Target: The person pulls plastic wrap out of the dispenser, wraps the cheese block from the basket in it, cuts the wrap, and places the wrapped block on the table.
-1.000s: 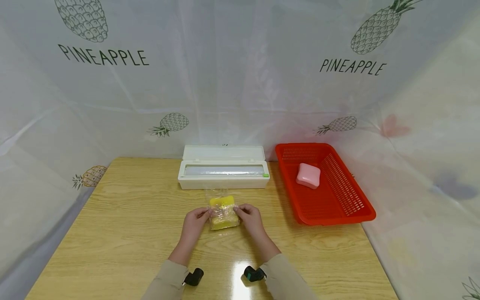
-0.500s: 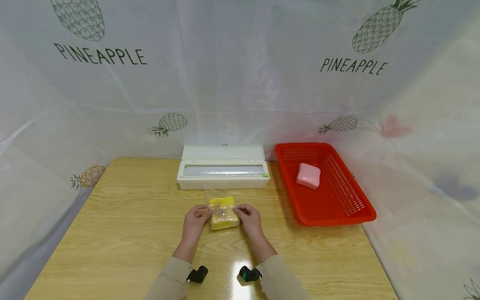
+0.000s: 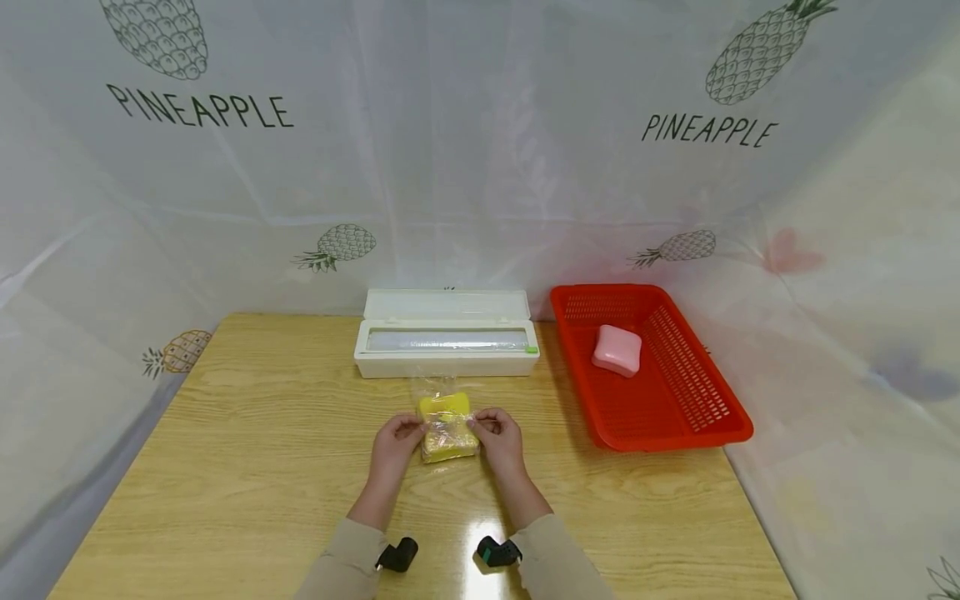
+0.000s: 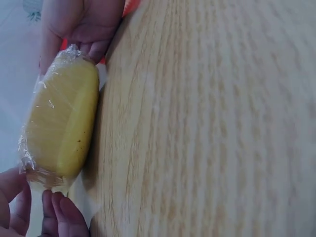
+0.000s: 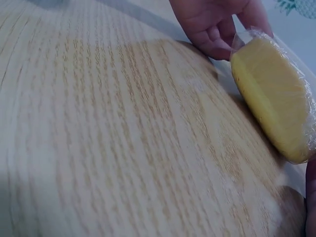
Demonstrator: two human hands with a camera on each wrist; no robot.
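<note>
A rounded yellow block (image 3: 448, 429), shaped like a bar of soap, lies on the table, partly covered by clear plastic wrap (image 3: 435, 386). Loose film sticks out past its far edge. On its left side my left hand (image 3: 393, 443) pinches the film between thumb and fingers; the left wrist view shows these fingers (image 4: 64, 212) close against the wrapped end. Opposite, my right hand (image 3: 501, 439) pinches the wrap at the right side. Only a sliver of the right hand (image 5: 311, 197) shows in the right wrist view. Small dark specks mark the block's side.
Just behind the block stands a white cling film dispenser (image 3: 447, 366), its lid raised and a roll inside. A red plastic basket (image 3: 675, 440) at the right holds a pink block (image 3: 617, 351). A printed curtain (image 3: 465, 167) hangs behind the wooden table (image 3: 262, 467).
My left hand has shifted slightly to the right, while the right hand barely moves. The film over the block has shifted a little, with more bare yellow showing at the far part.
</note>
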